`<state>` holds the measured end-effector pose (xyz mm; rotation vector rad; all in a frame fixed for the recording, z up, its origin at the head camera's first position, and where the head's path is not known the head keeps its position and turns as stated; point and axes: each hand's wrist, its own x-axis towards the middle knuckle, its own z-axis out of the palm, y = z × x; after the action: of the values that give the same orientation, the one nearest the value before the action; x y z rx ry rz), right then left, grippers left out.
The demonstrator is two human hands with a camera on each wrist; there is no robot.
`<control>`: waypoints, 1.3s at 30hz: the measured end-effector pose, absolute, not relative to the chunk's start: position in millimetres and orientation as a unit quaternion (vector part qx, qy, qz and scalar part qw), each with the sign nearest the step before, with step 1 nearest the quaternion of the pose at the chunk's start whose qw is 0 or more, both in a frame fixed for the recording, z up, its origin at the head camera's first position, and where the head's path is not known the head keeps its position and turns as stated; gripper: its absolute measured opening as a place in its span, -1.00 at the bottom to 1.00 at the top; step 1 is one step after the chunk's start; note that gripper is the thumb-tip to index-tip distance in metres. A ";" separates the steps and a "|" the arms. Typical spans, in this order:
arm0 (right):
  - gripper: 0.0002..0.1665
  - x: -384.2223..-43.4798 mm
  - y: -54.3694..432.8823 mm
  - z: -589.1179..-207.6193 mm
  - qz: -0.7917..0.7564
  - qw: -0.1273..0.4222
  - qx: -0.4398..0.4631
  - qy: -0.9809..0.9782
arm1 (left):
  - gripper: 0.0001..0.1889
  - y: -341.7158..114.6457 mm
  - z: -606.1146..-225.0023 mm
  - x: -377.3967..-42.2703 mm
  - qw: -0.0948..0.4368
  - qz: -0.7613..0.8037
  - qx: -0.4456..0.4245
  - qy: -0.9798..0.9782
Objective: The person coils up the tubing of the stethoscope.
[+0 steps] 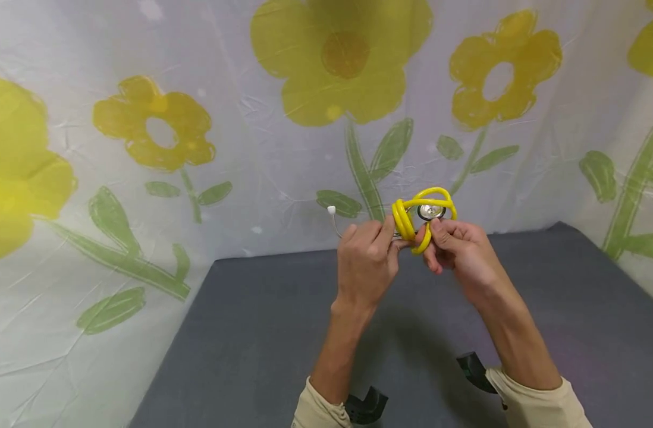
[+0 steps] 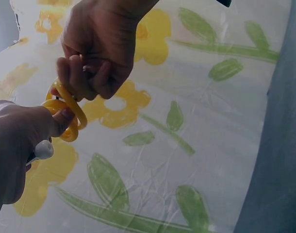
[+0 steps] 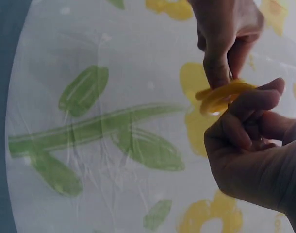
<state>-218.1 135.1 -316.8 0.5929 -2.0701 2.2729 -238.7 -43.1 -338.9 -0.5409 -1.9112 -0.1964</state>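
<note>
A stethoscope with yellow tubing (image 1: 404, 220) is held up in front of the flowered sheet, its tube wound in loops. My left hand (image 1: 365, 261) grips the wound part from the left, thumb pressed against the coils. One white eartip (image 1: 331, 210) on its metal tube sticks out past the left knuckles; it also shows below the hand in the left wrist view. The round metal chest piece (image 1: 431, 211) sits within the loop on the right. Just beneath it my right hand (image 1: 462, 252) pinches the yellow tube between thumb and fingers.
A dark grey table (image 1: 262, 333) lies below both hands. Behind it hangs a pale sheet (image 1: 283, 178) printed with yellow flowers and green leaves. Black curved wrist mounts (image 1: 366, 407) sit at the beige sleeves (image 1: 540, 404).
</note>
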 end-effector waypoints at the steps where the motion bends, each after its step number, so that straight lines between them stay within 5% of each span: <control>1: -0.57 -218.2 135.1 -316.6 0.720 0.012 0.183 -0.669 | -0.66 -42.9 -338.7 -238.5 0.541 -0.079 -0.228 -0.806; 9: -0.59 -214.7 124.8 -311.7 0.712 0.105 0.072 -0.690 | -0.71 -40.8 -338.6 -238.9 0.548 -0.064 -0.227 -0.803; 20: -0.23 -228.9 126.9 -325.2 0.394 0.545 0.041 -0.739 | -0.60 -37.0 -334.2 -236.4 0.552 -0.064 -0.239 -0.796; 25: -0.24 -225.4 136.5 -325.1 0.358 0.516 0.091 -0.773 | -0.47 -46.3 -335.1 -233.9 0.491 -0.071 -0.247 -0.833; 31: -0.28 -214.4 147.3 -310.4 0.457 0.465 0.137 -0.746 | -0.54 -62.8 -338.6 -242.4 0.336 -0.110 -0.281 -0.892; 39: -0.33 -217.4 153.0 -311.4 0.445 0.451 0.106 -0.767 | -0.74 -57.5 -386.0 -282.4 -0.082 -0.163 -0.324 -0.928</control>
<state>-217.4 153.0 -311.4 0.2611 -1.8956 1.0991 -282.4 -57.5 -386.0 -1.0748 -3.0787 -0.5410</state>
